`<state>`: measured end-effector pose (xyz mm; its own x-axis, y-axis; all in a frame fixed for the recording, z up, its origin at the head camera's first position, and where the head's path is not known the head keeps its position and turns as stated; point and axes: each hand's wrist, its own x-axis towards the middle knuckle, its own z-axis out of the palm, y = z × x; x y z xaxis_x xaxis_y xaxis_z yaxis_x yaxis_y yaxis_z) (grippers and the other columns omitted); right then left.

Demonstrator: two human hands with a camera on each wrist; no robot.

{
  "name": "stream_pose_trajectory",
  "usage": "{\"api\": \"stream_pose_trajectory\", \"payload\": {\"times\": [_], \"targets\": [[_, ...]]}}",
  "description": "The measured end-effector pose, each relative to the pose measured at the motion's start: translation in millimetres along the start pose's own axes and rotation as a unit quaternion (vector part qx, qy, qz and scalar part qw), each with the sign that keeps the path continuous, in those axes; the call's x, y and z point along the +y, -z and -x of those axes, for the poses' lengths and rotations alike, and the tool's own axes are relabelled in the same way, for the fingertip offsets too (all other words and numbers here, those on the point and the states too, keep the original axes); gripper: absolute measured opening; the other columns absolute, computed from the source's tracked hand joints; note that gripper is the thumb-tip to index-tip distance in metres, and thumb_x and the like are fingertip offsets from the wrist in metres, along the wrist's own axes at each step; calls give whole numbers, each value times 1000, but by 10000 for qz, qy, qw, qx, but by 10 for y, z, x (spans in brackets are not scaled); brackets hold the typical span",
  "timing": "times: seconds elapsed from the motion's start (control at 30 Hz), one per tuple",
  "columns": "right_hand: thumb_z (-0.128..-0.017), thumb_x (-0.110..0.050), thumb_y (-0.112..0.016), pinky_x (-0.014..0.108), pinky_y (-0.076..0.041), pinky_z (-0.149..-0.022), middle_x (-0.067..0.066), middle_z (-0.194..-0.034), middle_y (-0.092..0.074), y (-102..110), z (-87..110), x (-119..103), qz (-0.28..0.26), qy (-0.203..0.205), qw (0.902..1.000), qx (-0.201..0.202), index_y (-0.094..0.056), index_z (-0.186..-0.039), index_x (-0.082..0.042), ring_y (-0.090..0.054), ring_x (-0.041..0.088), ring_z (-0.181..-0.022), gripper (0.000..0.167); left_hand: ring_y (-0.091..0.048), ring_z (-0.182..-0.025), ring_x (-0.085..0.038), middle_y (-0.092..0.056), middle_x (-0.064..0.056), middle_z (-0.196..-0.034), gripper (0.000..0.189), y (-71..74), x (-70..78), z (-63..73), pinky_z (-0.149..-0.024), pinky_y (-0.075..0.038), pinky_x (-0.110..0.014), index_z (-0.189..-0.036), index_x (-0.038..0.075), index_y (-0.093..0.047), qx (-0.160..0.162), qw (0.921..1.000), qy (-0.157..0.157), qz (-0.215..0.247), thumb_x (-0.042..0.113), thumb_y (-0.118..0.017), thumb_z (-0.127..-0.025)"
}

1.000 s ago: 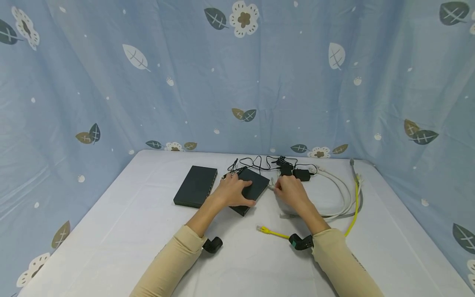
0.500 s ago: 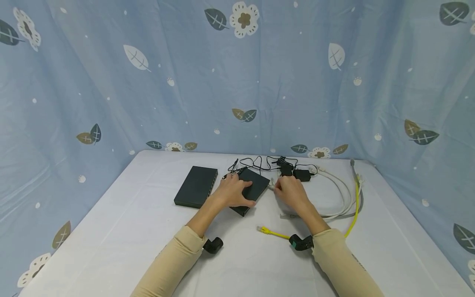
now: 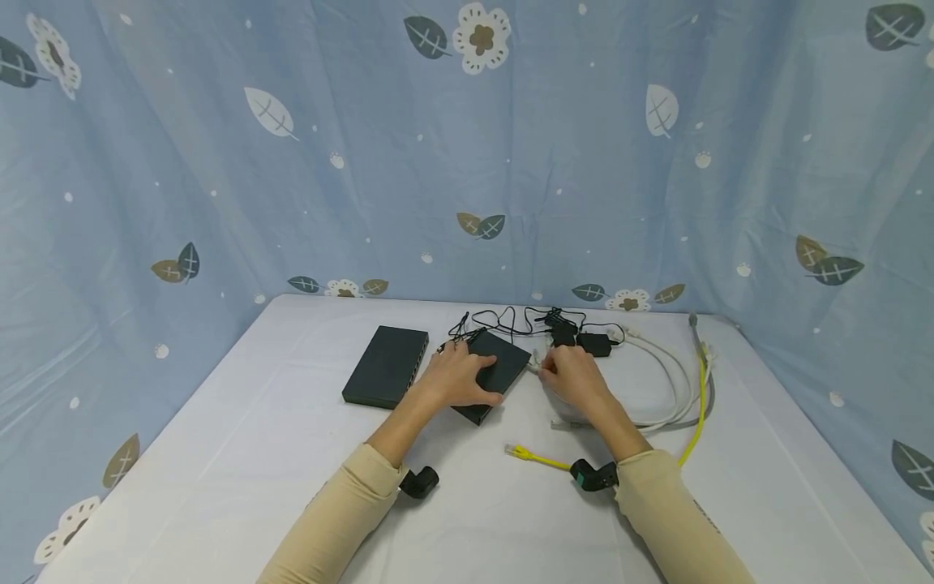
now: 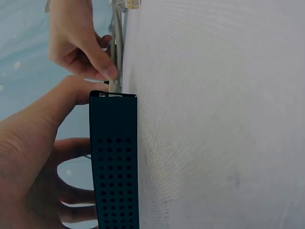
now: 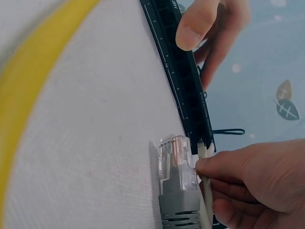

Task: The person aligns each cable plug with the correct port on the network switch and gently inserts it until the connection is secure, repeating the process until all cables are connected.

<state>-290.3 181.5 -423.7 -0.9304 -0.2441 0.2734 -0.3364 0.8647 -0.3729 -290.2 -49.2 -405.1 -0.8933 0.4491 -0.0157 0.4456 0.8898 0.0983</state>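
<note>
White cable (image 5: 207, 193) in R hand (image 3: 575, 377) pinch, tip at blk box (image 3: 503, 369) port (image 5: 200, 142), L hand (image 3: 454, 379) wide atop box.

Soft, even light covers my table (image 3: 219, 454) from far edge to near corners; I cannot tell where it comes from; only faint shadows lie under my sleeves (image 3: 332, 515) by the near edge. My wrist views are dimmer and cooler; in the left one, the fingers of my left hand (image 4: 33, 152) darken into shade behind the black box (image 4: 115, 157); in the right one, a close yellow cable (image 5: 45, 71) blurs out of focus, while the grey plug (image 5: 179, 202) looks fairly crisp and throws a thin shadow.
</note>
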Motion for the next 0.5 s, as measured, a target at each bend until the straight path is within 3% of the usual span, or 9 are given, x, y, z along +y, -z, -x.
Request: {"api": "stream_pose_trajectory", "payload": {"times": [0.17, 0.33, 0.5], "targets": [[-88, -13, -73, 34, -54, -65, 5, -79, -72, 27, -7, -7, 35, -108, 9998, -133, -75, -88, -5, -64, 16, -68, 8, -50, -119, -39, -54, -23, -130, 74, 4, -8, 15, -88, -50, -53, -143, 36, -51, 5, 10000, 1, -65, 70, -65, -79], [-86, -17, -76, 30, -50, -59, 3, -75, -69, 88, -4, -42, 73, -302, 9991, -271, -73, -82, -9, -59, 14, -63, 9, -51, -117, -40, -55, -23, -129, 74, 16, -9, 25, -82, -52, -52, -143, 35, -52, 6, 10000, -15, 6, 70, -66, -79], [-86, -19, -76, 28, -46, -53, 1, -73, -67, 156, 4, -95, 435, -473, 9943, -847, -74, -78, -12, -56, 15, -58, 12, -50, -118, -43, -53, -24, -132, 73, 15, -3, 20, -81, -51, -55, -142, 34, -54, 45, 9995, 68, 306, 66, -69, -78]]}}
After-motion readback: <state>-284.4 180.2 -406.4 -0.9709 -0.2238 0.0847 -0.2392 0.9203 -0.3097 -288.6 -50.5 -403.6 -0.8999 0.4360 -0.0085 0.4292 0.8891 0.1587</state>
